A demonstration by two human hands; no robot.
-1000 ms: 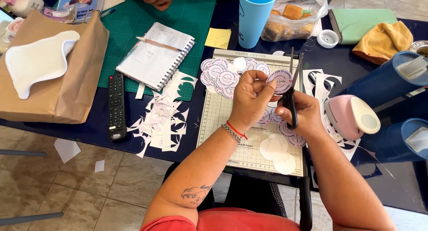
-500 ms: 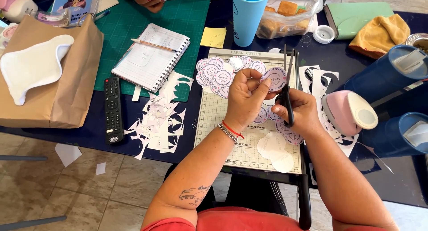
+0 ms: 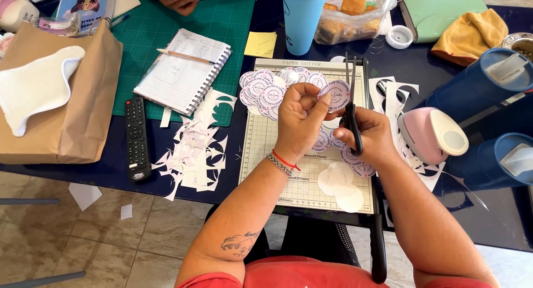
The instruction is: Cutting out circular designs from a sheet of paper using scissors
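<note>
Scissors (image 3: 351,102) sit in the right hand (image 3: 366,135), fingers closed through the handles and blades pointing up and away, their tips just beside the round printed sticker (image 3: 337,93) that the left hand (image 3: 300,118) pinches by its edge between thumb and fingertips. Judging by what lies around, the trimming looks well along: a fan of finished round stickers (image 3: 272,88) rests on the far end of the paper cutter (image 3: 261,149), more circles (image 3: 338,182) lie near the wrists, and a heap of white paper offcuts (image 3: 194,143) covers the dark table (image 3: 111,171) left of the cutter beside a black remote control (image 3: 136,138). More offcuts lie right of the cutter by the pink paper punch (image 3: 433,135).
</note>
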